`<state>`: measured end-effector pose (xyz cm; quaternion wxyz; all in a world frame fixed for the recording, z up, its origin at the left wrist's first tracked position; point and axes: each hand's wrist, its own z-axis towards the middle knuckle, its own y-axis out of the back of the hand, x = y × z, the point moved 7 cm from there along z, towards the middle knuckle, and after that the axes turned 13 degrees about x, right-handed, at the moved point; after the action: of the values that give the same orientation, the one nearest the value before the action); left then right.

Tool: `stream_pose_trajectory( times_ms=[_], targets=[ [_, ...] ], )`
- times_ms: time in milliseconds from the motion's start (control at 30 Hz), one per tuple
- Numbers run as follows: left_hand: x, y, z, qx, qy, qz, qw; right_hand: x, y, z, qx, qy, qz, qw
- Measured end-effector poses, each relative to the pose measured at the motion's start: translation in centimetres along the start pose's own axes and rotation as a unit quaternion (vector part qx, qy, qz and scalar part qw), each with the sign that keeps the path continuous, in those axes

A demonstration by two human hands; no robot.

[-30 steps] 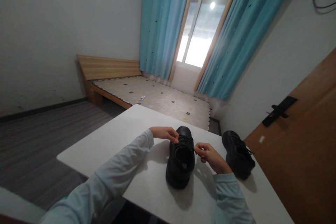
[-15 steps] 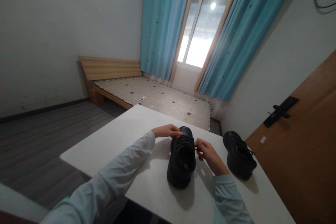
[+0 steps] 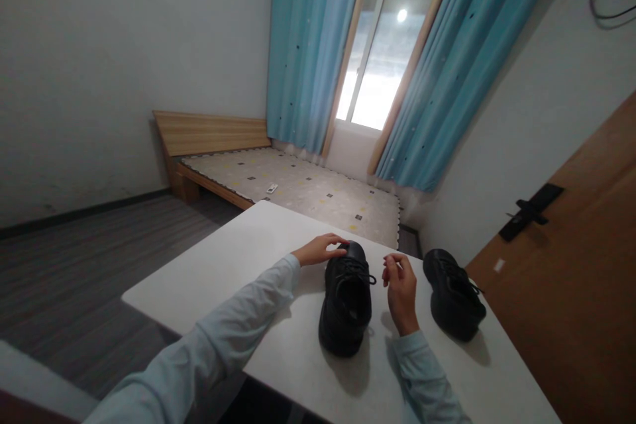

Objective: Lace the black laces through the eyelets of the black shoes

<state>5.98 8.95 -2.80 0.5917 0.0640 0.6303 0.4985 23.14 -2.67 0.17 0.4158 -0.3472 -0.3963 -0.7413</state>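
Now shoe [image 3: 346, 298] lies between both hands.

Both arms w/ long pale-blue sleeves [image 3: 238, 338], cuffs at wrists.

Past my right hand I see a second black shoe [image 3: 454, 293] on the white table [image 3: 238, 258], a wooden door [image 3: 576, 265] further right, and beyond both hands a bed [image 3: 298, 189] under blue curtains [image 3: 308, 46].

One head cam, worn by the person, looks fwd and down across the white bench [image 3: 278, 245]; near edge close below, window [image 3: 382, 73] wall far ahead, door [image 3: 571, 291] at right.
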Motion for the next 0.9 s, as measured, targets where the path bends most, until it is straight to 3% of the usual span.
stream_pose_trajectory(
  times_ms=[233,433,567,667,767,833,900],
  targets=[
    [0.7,-0.4,0.1,0.016,-0.001,-0.044,0.999,4.5,0.0,-1.6,0.003,0.138,-0.108,0.985],
    [0.6,-0.4,0.0,0.008,0.002,-0.05,0.999,8.3,-1.4,-3.2,0.049,0.279,-0.183,0.941],
    [0.4,-0.2,0.0,0.009,0.006,-0.049,0.999,10.9,-2.1,-4.0,0.073,0.312,-0.218,0.922],
    [0.4,-0.2,0.0,0.01,0.004,-0.046,0.999,12.5,-4.0,-5.0,0.144,0.297,-0.314,0.89],
    [0.7,-0.2,0.1,0.009,0.004,-0.052,0.999,12.0,-6.0,-6.6,0.179,0.2,-0.46,0.846],
    [0.9,0.0,0.1,-0.001,0.004,-0.062,0.998,10.9,-7.3,-8.1,0.187,0.157,-0.522,0.817],
    [0.9,0.3,0.1,-0.022,0.002,-0.072,0.997,9.8,-8.0,-9.3,0.151,0.131,-0.558,0.805]
  ],
)
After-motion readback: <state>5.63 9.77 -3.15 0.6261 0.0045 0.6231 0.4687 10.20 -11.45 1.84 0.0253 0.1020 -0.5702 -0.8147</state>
